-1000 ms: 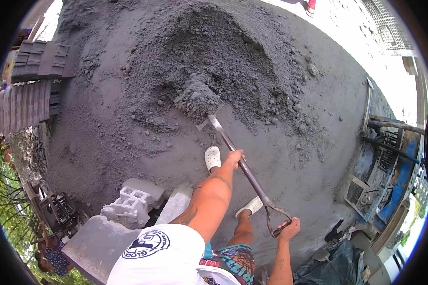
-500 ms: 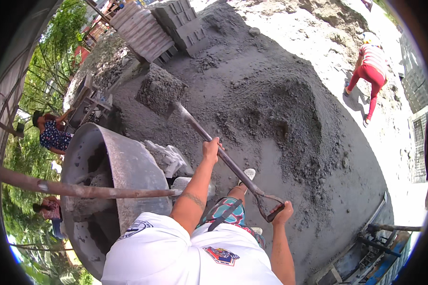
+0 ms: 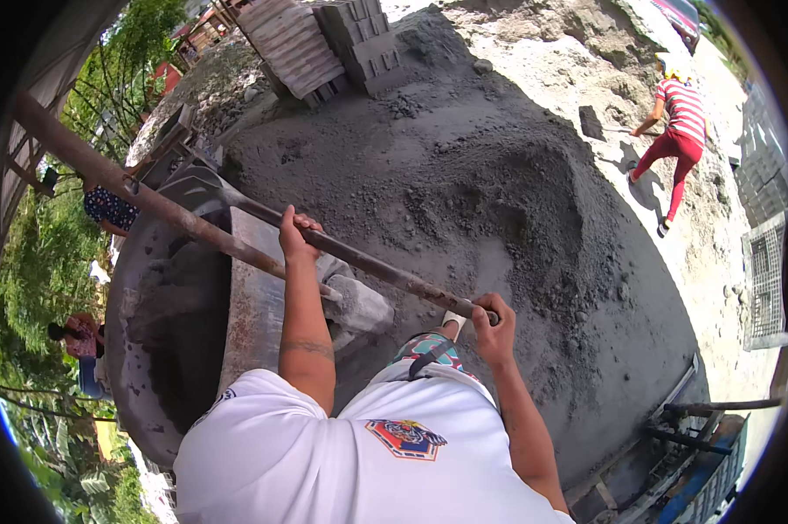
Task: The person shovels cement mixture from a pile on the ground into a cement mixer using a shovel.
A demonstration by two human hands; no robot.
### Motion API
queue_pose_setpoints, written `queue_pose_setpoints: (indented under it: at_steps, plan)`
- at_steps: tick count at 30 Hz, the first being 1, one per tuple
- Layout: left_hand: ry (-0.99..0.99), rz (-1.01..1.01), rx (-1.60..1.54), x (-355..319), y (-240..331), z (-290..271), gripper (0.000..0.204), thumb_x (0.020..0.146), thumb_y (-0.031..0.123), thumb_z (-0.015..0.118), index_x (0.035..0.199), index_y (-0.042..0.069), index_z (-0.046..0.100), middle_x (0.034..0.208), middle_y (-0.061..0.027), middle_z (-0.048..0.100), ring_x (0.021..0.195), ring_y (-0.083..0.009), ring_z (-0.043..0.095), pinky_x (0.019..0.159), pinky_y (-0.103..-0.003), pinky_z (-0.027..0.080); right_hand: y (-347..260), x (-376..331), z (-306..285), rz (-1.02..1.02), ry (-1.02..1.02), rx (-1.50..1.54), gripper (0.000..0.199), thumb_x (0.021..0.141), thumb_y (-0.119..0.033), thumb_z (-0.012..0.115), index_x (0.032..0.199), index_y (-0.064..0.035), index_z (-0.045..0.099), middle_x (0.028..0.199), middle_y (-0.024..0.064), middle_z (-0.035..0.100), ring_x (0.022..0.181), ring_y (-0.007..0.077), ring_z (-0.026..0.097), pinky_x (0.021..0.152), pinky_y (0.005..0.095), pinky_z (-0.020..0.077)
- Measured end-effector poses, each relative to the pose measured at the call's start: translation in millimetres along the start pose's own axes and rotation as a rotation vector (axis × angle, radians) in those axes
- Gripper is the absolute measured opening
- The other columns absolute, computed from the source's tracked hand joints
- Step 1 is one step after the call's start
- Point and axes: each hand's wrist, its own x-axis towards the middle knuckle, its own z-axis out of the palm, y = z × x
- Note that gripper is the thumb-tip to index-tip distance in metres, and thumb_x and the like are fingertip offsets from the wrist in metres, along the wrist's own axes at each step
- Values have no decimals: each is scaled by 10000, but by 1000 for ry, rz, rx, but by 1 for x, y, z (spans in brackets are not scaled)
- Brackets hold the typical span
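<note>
A long-handled shovel (image 3: 381, 273) stretches from lower right to upper left in front of me. My left hand (image 3: 299, 234) grips its shaft partway along. Its handle end is in my right hand (image 3: 493, 327); the fingers wrap over the grip. The blade (image 3: 189, 185) is at the upper rim of a big metal mixing drum (image 3: 259, 323) and looks turned on edge; its load cannot be made out. Grey mix (image 3: 180, 279) lies inside the drum. A rusty pole (image 3: 189, 225) runs across the drum's mouth, partly in front of the blade.
A heap of damp grey sand (image 3: 525, 210) spreads ahead. Stacked concrete blocks (image 3: 359, 44) stand at the far side. One person in red trousers (image 3: 678, 144) works at far right; others are at the left. A metal frame (image 3: 682, 437) lies at lower right.
The shovel has swung left from over the sand to the drum, and its loaded blade has tipped over. Both hands moved left and up with it. The far-right person straightened somewhat.
</note>
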Motion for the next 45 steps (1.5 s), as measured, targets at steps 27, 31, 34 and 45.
queue_pose_setpoints:
  at_steps: [27,31,34,45]
  plan:
    - [-52,-1936,1186,-358,-582,-142,150,848,148,648,834,45,540,674,-50,538,555,-172,570,494,-368,513,-43,-392,-3,1381,2398,-7,422,925,-481,420,732,-107,451,511,29,407,391,171,411,340,313,372]
    - [67,-1927,1185,-301,-667,-129,144,840,143,651,816,54,540,663,-40,541,546,-164,564,489,-361,507,9,-322,-83,1458,2384,-48,416,926,-483,421,718,-124,447,507,22,397,389,171,399,351,312,368]
    - [9,-1709,1165,-142,-814,-111,132,820,119,631,837,29,536,632,-75,531,525,-211,562,486,-405,508,186,-222,-162,1069,2175,418,396,935,-458,407,713,-132,446,504,15,388,386,172,390,360,308,360]
    - [-119,-1285,1236,203,-963,36,139,814,135,589,766,40,500,627,-96,514,529,-234,540,532,-410,514,414,77,-243,942,1805,341,296,900,-350,430,739,-103,419,550,52,428,419,167,399,376,305,371]
